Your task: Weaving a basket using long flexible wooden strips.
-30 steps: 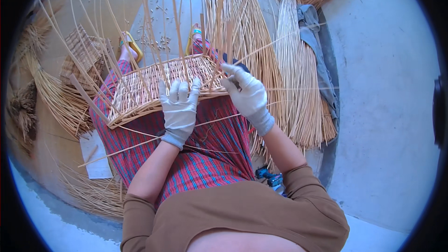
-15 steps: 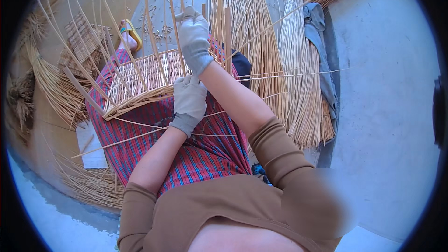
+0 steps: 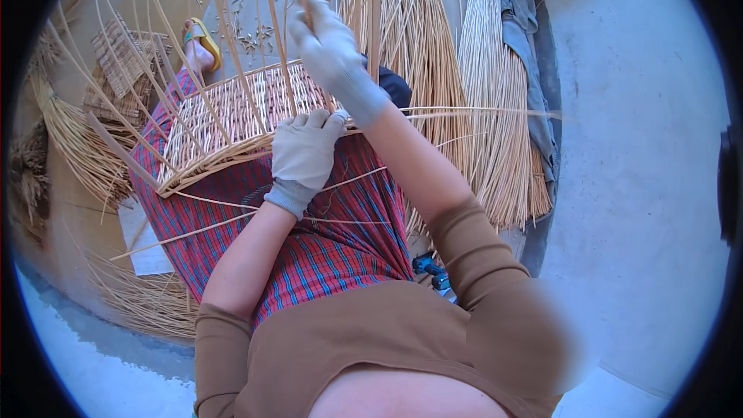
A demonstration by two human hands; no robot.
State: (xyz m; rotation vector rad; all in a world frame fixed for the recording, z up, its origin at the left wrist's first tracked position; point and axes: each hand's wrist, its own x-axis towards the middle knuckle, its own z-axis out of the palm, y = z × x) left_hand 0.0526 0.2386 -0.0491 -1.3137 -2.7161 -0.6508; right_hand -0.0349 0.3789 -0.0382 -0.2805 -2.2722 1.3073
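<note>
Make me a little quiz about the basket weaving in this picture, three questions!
1. True or false: the left hand rests on the rim of the woven basket.
2. What does the right hand pinch? A) scissors B) a thin cane strand C) a cup
3. What colour is the sandal beyond the basket?

Key: 1 true. 2 B, the cane strand rises from its fingers. 3 yellow.
</note>
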